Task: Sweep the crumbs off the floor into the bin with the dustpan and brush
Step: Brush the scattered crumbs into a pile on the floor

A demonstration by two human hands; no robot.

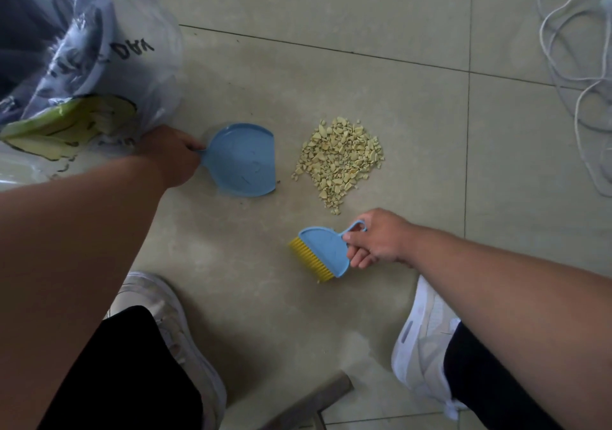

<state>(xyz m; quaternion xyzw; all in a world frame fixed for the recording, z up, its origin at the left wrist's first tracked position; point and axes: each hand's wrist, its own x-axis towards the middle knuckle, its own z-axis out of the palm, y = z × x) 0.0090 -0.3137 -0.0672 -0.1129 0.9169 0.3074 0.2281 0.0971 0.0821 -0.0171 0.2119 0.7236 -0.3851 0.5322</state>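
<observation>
A pile of pale yellow crumbs (339, 161) lies on the beige tiled floor. Just left of it rests a small blue dustpan (243, 160), its open lip facing the crumbs; my left hand (172, 156) grips its handle. My right hand (376, 239) holds a small blue brush (326, 252) with yellow bristles, below the pile and apart from it, bristles pointing down-left. The bin (66, 49), lined with a clear plastic bag, stands at the upper left, behind my left hand.
A tangle of white cable (576, 65) lies on the floor at the far right. My two white shoes (172, 323) (427, 340) stand at the bottom. A grey metal leg (318, 400) pokes in at the bottom centre.
</observation>
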